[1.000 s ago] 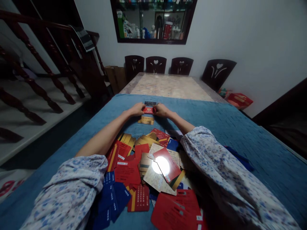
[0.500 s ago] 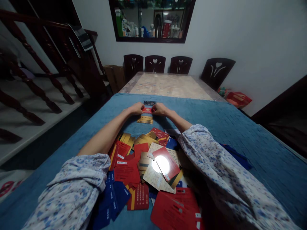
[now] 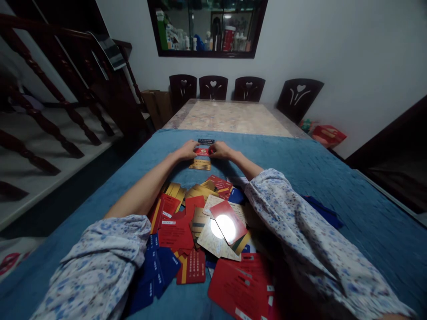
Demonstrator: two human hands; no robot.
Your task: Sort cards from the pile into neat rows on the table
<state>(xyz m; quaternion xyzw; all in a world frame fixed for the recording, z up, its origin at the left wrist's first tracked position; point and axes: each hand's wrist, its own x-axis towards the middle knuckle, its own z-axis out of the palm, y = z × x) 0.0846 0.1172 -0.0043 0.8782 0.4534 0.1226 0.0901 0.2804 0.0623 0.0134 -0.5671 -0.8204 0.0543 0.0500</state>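
Note:
Both arms reach far forward over a blue cloth [image 3: 300, 178]. My left hand [image 3: 187, 151] and my right hand [image 3: 219, 151] have their fingers closed on the two ends of a small stack of red cards [image 3: 202, 151]. A dark blue card [image 3: 206, 142] lies just beyond the stack, and a gold card [image 3: 200, 165] lies just in front of it. Between my forearms a loose heap of red, blue and gold cards [image 3: 200, 231] covers the cloth. One red card in the heap shows a bright glare spot [image 3: 227, 226].
Past the blue cloth is a bare marbled tabletop [image 3: 230, 118] with dark chairs [image 3: 213, 88] behind it. A wooden stair railing [image 3: 66, 89] runs along the left. A glass-fronted wall cabinet [image 3: 207, 26] hangs above. Red packets [image 3: 327, 133] lie on the floor at right.
My hands stay on the red stack; the right hand has drawn slightly closer to the left. The view has shifted a little.

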